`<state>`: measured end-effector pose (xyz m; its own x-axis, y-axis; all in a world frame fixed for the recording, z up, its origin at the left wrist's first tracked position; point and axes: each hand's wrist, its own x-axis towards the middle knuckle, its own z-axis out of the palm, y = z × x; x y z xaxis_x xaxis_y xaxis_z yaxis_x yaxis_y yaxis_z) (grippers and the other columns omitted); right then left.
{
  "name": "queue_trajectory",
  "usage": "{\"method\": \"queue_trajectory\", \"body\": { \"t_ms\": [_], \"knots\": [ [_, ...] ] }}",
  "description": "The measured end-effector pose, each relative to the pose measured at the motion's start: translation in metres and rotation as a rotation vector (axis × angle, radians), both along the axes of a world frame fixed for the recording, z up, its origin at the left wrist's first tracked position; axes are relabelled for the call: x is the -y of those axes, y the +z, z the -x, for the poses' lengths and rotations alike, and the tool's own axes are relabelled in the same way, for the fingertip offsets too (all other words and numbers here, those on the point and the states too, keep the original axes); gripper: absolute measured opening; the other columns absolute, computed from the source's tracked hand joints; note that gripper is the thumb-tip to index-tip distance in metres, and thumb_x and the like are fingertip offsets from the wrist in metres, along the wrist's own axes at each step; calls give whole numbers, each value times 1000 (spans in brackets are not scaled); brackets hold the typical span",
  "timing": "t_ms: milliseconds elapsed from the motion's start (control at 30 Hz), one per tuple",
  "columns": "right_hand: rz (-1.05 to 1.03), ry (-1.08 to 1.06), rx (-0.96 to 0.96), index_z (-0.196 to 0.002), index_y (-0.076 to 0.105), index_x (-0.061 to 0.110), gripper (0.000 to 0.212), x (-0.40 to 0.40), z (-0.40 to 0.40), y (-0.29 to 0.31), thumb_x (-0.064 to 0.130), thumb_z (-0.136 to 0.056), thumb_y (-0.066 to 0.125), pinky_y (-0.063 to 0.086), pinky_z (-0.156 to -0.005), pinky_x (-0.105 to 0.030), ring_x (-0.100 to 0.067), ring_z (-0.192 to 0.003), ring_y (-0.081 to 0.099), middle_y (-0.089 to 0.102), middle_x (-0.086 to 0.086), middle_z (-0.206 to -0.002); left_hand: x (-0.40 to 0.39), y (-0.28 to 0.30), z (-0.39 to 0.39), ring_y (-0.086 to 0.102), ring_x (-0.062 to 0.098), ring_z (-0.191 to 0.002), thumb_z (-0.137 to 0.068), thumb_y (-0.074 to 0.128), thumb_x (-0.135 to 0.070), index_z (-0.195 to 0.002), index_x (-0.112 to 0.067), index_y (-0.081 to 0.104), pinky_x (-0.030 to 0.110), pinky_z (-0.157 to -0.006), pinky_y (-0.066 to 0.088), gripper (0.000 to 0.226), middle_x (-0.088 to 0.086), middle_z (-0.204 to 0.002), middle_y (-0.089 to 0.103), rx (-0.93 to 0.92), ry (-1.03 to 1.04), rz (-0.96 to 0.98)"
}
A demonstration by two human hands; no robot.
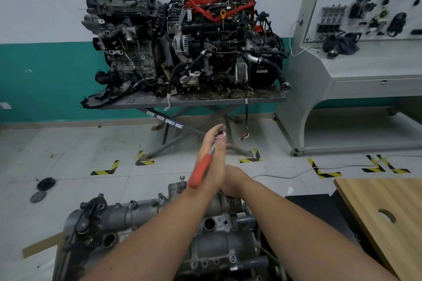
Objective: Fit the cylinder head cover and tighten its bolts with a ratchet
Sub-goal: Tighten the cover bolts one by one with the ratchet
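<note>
The grey aluminium cylinder head cover (127, 214) lies on the engine at the bottom centre, partly hidden by both forearms. A flanged bolt (182, 177) stands up at its far edge. My left hand (213, 157) holds a ratchet (201, 174) with an orange-red handle above the far end of the cover. The ratchet points up and away, and its metal head sits by my fingertips. My right hand (236, 181) is just behind and to the right of the left, low over the engine's far end. Its fingers are hidden, so what it touches cannot be seen.
Two dirty engines (182, 48) stand on a scissor-lift table (194, 100) by the far wall. A grey training bench (356, 70) with a wiring panel is at the right. A wooden board (383, 219) with a hole lies near right. Round black parts (45, 183) lie on the floor at left.
</note>
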<state>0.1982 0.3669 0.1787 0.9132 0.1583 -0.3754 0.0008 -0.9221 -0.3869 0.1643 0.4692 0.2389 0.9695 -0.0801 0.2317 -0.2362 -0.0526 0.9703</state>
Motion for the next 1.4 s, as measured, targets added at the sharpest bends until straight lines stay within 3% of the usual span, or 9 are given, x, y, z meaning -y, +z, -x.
{"method": "queue_trajectory", "body": {
  "t_ms": [100, 200, 367, 633, 767, 967, 1133, 1267, 1400],
  "knots": [
    [-31, -77, -23, -100, 59, 6, 24, -11, 4, 10, 24, -97, 43, 39, -69, -32, -27, -85, 54, 61, -11, -96, 7, 3, 0, 71, 5, -95, -107, 32, -41, -111, -27, 63, 33, -89, 47, 34, -13, -103, 75, -249, 61, 247],
    [-82, -163, -28, -113, 61, 4, 33, -7, 4, 2, 30, -97, 47, 41, -74, -33, -29, -92, 57, 65, -14, -111, 6, 12, -5, 74, 14, -84, -108, 37, -37, -100, -14, 61, 31, -78, 49, 33, 0, -87, 77, -368, 61, 394],
    [-103, -208, -13, -120, 59, 3, 43, -9, 5, 1, 40, -99, 49, 41, -78, -30, -31, -108, 59, 64, -14, -119, -6, 21, -8, 72, 20, -75, -105, 46, -24, -95, -16, 57, 33, -72, 50, 17, 3, -78, 73, -388, -22, 287],
    [-88, -200, -27, -116, 60, 3, 42, -10, 10, 5, 40, -100, 49, 44, -81, -33, -31, -106, 60, 65, -15, -115, -13, 28, -8, 64, 20, -64, -100, 46, -20, -91, -16, 50, 38, -77, 47, 11, 3, -69, 67, -478, -89, 246],
    [-75, -181, -27, -100, 57, 7, 33, -11, 10, 5, 39, -100, 48, 42, -74, -31, -29, -94, 58, 64, -14, -104, -13, 42, -12, 58, 19, -60, -94, 45, -19, -85, -18, 48, 38, -74, 40, 9, 0, -63, 59, -503, -110, 7],
    [-70, -148, -22, -97, 57, 8, 34, -12, 10, 6, 40, -101, 47, 44, -71, -32, -25, -84, 57, 59, -9, -91, -11, 61, -22, 62, 17, -60, -98, 38, -22, -87, -14, 53, 30, -55, 39, 20, 2, -73, 68, -151, -130, -792],
    [-91, -119, 8, -111, 60, 6, 37, -12, 11, 6, 38, -100, 46, 51, -87, -37, -26, -97, 60, 64, -10, -106, -13, 51, -21, 49, 24, -73, -106, 34, -45, -98, -24, 49, 34, -65, 31, 27, -3, -84, 52, 409, -48, -1428],
    [-10, -4, 96, -122, 61, 10, 33, -13, 14, 10, 27, -101, 42, 47, -85, -36, -30, -111, 58, 63, -12, -124, -16, 32, -9, 57, 25, -85, -97, 45, -53, -87, -22, 66, 38, -72, 35, 38, -1, -90, 58, 739, 71, -1421],
    [7, 102, 225, -132, 53, 5, 36, -14, 20, 14, 6, -101, 36, 42, -85, -36, -33, -119, 52, 55, -17, -134, -12, 20, -1, 60, 24, -88, -86, 45, -59, -70, -23, 68, 40, -73, 40, 46, -2, -93, 63, 798, 289, -1279]
  ]
}}
